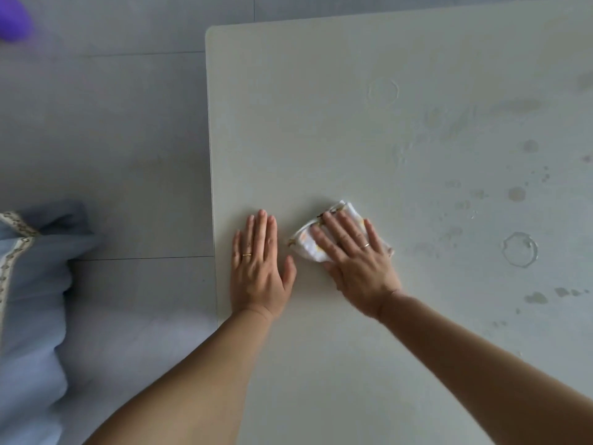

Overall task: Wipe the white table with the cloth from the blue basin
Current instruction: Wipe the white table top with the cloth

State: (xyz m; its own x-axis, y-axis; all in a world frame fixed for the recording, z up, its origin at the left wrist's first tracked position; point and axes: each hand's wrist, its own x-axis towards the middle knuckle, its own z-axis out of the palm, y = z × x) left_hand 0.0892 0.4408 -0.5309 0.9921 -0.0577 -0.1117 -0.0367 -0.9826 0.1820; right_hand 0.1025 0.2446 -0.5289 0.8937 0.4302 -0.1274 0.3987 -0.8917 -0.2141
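The white table (321, 123) fills most of the view, its left edge running down the middle left. A small folded white cloth (308, 244) with a yellowish print lies on it near the left side. My right hand (356, 261) presses flat on the cloth with straight, spread fingers. My left hand (258, 268) rests flat on the bare tabletop just left of the cloth, fingers straight. Brownish stains, droplets and ring marks (519, 250) cover the table's right part. The blue basin is out of view.
Grey tiled floor (112, 139) lies left of the table. A light blue cushion with a patterned trim (29, 268) sits at the lower left. A blurred purple object (12, 17) shows in the top left corner.
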